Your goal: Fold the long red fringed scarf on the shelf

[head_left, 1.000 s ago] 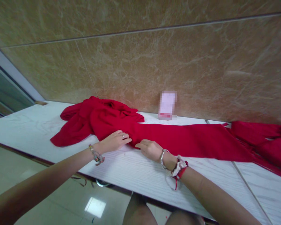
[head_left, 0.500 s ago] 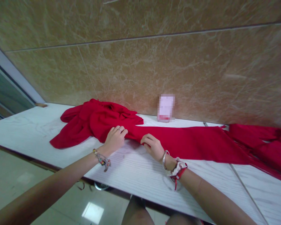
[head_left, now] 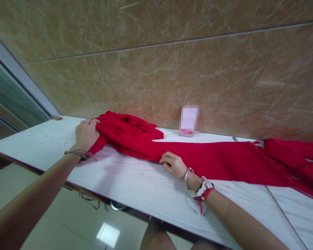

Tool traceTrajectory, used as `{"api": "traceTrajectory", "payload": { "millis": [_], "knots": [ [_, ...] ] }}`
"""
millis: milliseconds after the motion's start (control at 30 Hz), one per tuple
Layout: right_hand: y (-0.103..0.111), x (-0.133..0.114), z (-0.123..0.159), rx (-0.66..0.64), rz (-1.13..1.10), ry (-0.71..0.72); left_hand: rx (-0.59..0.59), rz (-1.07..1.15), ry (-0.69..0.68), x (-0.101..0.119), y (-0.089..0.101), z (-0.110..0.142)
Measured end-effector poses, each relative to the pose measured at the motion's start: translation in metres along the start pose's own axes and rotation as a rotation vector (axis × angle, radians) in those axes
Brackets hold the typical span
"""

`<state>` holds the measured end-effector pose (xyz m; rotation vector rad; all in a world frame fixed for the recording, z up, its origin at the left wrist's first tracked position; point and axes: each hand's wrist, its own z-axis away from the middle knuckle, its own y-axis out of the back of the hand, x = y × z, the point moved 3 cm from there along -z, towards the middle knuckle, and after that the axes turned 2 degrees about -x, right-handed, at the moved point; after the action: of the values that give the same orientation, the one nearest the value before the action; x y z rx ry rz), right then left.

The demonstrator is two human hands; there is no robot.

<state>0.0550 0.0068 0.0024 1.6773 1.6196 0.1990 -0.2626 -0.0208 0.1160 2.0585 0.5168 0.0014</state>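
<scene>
A long piece of red cloth [head_left: 224, 161] stretches along the white wood-grain table [head_left: 135, 187], flat on the right and bunched into folds at its left end. My left hand [head_left: 87, 133], with a ring and a beaded bracelet, is closed on the bunched left end; its fingertips are partly hidden by the fabric. At the near edge of the cloth, around its middle, my right hand [head_left: 173, 165] pinches the fabric with curled fingers. A silver bangle and a white and red band circle the right wrist.
Against the brown marbled wall [head_left: 156, 80] leans a blurred pinkish upright object [head_left: 189, 121]. More red fabric [head_left: 292, 152] with thin strings lies at the right. A seam crosses the tabletop there. Tiled floor [head_left: 80, 211] shows below the near edge, and a metal frame stands at the left.
My left hand has moved left and away from me, from the middle of the cloth to its bunched left end. My right hand stays at nearly the same spot on the cloth.
</scene>
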Motion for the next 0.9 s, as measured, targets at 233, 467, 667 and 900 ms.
{"api": "traceTrajectory", "payload": {
  "millis": [233, 467, 667, 900],
  "knots": [
    [-0.002, -0.006, -0.002, -0.048, -0.031, 0.048, -0.215, 0.115, -0.617, 0.048, -0.018, 0.074],
    [0.004, -0.002, -0.002, 0.057, -0.031, -0.068, 0.072, 0.437, -0.608, 0.125, -0.017, 0.096],
    [-0.003, 0.001, 0.001, -0.120, 0.010, -0.114, 0.051, 0.317, -0.866, 0.139, -0.018, 0.088],
    [-0.006, -0.013, -0.001, -0.397, -0.081, 0.054, -0.137, 0.180, -1.065, 0.120, -0.017, 0.112]
  ]
}}
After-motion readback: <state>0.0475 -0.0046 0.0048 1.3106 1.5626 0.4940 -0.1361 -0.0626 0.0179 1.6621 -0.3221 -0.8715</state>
